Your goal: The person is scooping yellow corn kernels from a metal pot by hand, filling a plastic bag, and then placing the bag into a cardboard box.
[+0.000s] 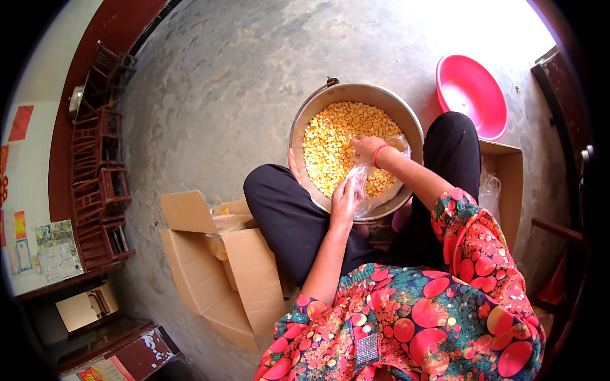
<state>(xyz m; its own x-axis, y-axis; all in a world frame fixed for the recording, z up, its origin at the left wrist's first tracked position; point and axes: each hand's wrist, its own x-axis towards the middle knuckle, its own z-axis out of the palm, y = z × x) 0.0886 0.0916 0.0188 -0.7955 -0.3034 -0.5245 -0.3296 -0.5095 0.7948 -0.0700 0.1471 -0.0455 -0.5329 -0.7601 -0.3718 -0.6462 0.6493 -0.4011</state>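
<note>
A metal pot [300, 124] with a wire handle stands between my knees, holding loose yellow corn kernels [337, 127]. Over the pot's near side, my left hand [345, 200] grips a clear plastic bag [361, 181] by its edge. Thin clear plastic also lies along the pot's right and near inner wall. My right hand [368, 150], with a red band at the wrist, is down at the surface of the corn. Its fingers are curled in around kernels, and the fingertips are partly hidden.
An open cardboard box [254, 273] with bagged yellow contents sits by my left leg. Another box [510, 184] with clear plastic bags is at my right. A pink basin [473, 95] rests on the concrete floor [216, 95] at far right. Wooden chairs [98, 190] line the left wall.
</note>
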